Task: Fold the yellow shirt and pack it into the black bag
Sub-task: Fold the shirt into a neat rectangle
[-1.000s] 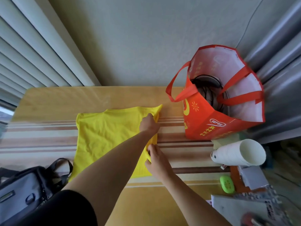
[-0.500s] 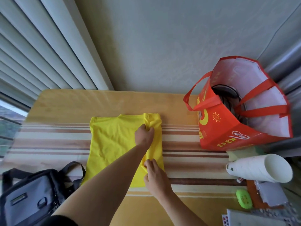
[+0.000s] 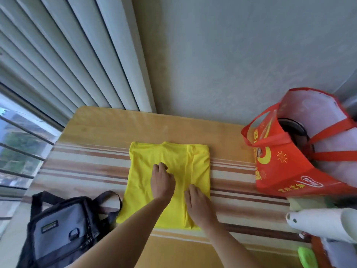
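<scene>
The yellow shirt (image 3: 146, 171) lies flat on the striped table (image 3: 87, 167), its right side folded over toward the middle. My left hand (image 3: 162, 180) rests on the middle of the shirt with its fingers curled onto the fabric, apparently holding the folded-over edge. My right hand (image 3: 197, 204) lies flat with straight fingers, pressing on the shirt's lower right part near the fold. The black bag (image 3: 63, 233) with a grey front pocket sits at the table's near left corner, and its strap touches the shirt's lower left edge.
A red shopping bag (image 3: 286, 171) stands open at the right with a dark round object inside. A white roll (image 3: 318, 223) and a green object (image 3: 307, 256) lie at the near right. A wall and window blinds stand behind the table.
My left hand carried the shirt's right edge leftward over the shirt to its middle, making the shirt narrower. My right hand stayed low on the right and now lies flat on the fold.
</scene>
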{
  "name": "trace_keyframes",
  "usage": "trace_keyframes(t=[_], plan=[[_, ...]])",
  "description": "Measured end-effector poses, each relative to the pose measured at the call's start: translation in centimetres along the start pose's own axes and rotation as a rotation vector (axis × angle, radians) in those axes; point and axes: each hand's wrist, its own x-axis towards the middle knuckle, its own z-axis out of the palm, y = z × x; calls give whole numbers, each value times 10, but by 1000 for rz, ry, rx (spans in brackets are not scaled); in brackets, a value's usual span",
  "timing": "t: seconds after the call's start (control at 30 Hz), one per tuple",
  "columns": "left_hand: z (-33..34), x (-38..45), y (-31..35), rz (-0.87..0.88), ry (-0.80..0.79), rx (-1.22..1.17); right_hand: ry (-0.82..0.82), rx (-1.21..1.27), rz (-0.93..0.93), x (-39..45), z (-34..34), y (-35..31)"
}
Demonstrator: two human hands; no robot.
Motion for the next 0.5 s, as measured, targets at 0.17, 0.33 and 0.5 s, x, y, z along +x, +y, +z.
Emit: trace_keyframes(t=[0.17, 0.33, 0.5], plan=[[-46, -7, -90, -176, -46, 92, -130, 5, -26, 56, 9, -53], [-70, -2, -115, -152, 11, -26, -338, 79, -20, 115, 37, -113], [-79, -5, -139, -203, -27, -81, -395, 30, -50, 169, 59, -154]])
